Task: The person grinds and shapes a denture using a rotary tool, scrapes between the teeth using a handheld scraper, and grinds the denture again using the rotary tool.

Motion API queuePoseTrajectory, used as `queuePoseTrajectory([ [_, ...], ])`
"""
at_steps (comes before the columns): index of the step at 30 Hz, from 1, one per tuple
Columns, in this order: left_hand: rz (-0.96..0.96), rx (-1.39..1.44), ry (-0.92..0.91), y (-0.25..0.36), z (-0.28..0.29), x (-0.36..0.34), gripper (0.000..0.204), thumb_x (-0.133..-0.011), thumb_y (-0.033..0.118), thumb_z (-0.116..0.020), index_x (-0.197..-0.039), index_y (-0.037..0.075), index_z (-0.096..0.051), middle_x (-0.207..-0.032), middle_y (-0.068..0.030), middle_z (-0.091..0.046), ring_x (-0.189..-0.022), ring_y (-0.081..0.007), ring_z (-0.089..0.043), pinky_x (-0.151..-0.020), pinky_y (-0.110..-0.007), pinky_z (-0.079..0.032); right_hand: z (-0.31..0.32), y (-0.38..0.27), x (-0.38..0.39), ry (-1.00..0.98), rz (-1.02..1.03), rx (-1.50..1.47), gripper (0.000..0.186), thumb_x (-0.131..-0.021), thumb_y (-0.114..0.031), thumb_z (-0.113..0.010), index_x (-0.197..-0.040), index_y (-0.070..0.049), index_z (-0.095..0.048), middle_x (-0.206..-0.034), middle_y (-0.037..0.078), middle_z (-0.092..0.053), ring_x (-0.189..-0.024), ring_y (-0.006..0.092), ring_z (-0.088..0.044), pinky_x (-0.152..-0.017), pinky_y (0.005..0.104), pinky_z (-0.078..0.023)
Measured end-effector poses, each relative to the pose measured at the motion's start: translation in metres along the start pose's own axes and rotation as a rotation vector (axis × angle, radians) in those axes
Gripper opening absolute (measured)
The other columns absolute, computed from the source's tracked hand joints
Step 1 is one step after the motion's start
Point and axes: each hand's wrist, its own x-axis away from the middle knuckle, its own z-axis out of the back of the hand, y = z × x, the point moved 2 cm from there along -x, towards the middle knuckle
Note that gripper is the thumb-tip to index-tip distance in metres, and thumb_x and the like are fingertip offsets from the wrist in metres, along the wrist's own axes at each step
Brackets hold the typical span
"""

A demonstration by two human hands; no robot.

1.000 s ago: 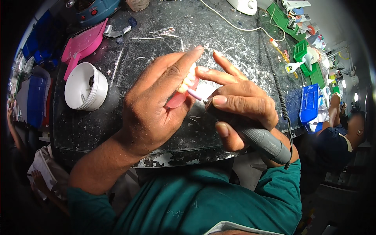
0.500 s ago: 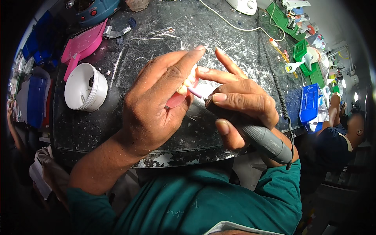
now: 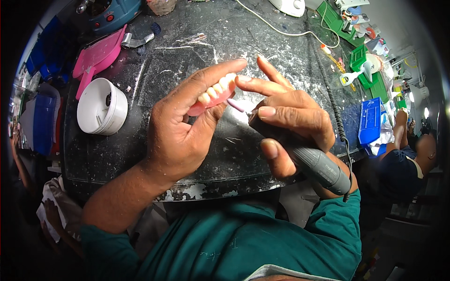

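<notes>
A denture [image 3: 212, 95] with a pink base and a row of white teeth is gripped in my left hand [image 3: 178, 126] above the dusty black worktop. My right hand [image 3: 295, 122] holds a dark grey rotary handpiece [image 3: 321, 171] with a coiled cord, fingers wrapped over its front part. Its small lilac bit [image 3: 237, 104] points at the denture's pink side, close to it; whether it touches I cannot tell. One finger of my right hand reaches the denture's far end.
A white tub [image 3: 101, 107] and pink dustpan [image 3: 96, 56] lie left, a teal machine [image 3: 110, 16] behind. Green bins [image 3: 363, 72], a blue bin [image 3: 370, 122] and a white cable [image 3: 293, 30] lie right and back. A co-worker [image 3: 410, 159] sits right; another person's hand [image 3: 51, 210] is lower left.
My left hand has shifted slightly left and turned the denture, so more teeth and pink base show from under the fingers. The bit now sits farther up along the pink side.
</notes>
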Motion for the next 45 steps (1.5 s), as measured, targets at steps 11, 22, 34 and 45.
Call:
queuePoseTrajectory([
  [11,-0.064,0.004,-0.064,-0.002,0.007,-0.001,0.044,-0.098,0.016,-0.054,-0.135,-0.007,-0.046,-0.135,-0.0236,-0.052,-0.126,-0.0278,-0.051,-0.107,-0.036,-0.039,-0.001,-0.002,0.001,0.017,0.009,0.04,0.037,-0.09,-0.023,-0.068,-0.113,0.0,-0.05,-0.096,0.02,-0.059,-0.109,0.0459,-0.061,-0.104,0.0688,-0.032],
  [22,-0.266,-0.308,-0.1,0.002,0.011,-0.006,0.038,-0.096,0.012,-0.056,-0.129,-0.008,-0.053,-0.13,-0.0227,-0.057,-0.127,-0.0311,-0.051,-0.109,-0.041,-0.037,0.0,-0.002,0.0,0.006,0.021,0.028,0.036,-0.09,-0.022,-0.067,-0.114,-0.002,-0.05,-0.098,0.02,-0.062,-0.109,0.0447,-0.062,-0.104,0.0696,-0.03],
  [34,-0.327,-0.383,-0.096,0.003,0.012,-0.008,0.034,-0.094,0.008,-0.056,-0.125,-0.006,-0.056,-0.127,-0.0216,-0.06,-0.124,-0.0332,-0.054,-0.11,-0.047,-0.034,0.001,-0.001,-0.001,-0.003,0.024,0.029,0.036,-0.09,-0.023,-0.067,-0.113,-0.002,-0.049,-0.093,0.022,-0.064,-0.108,0.0448,-0.062,-0.104,0.0702,-0.029],
  [45,-0.338,-0.4,-0.095,0.005,0.012,-0.009,0.033,-0.094,0.008,-0.055,-0.124,-0.006,-0.057,-0.126,-0.0218,-0.06,-0.124,-0.0337,-0.055,-0.11,-0.049,-0.033,0.002,-0.002,-0.002,-0.018,0.019,0.036,0.036,-0.091,-0.024,-0.066,-0.113,-0.002,-0.049,-0.088,0.02,-0.064,-0.108,0.0442,-0.062,-0.103,0.07,-0.029],
])
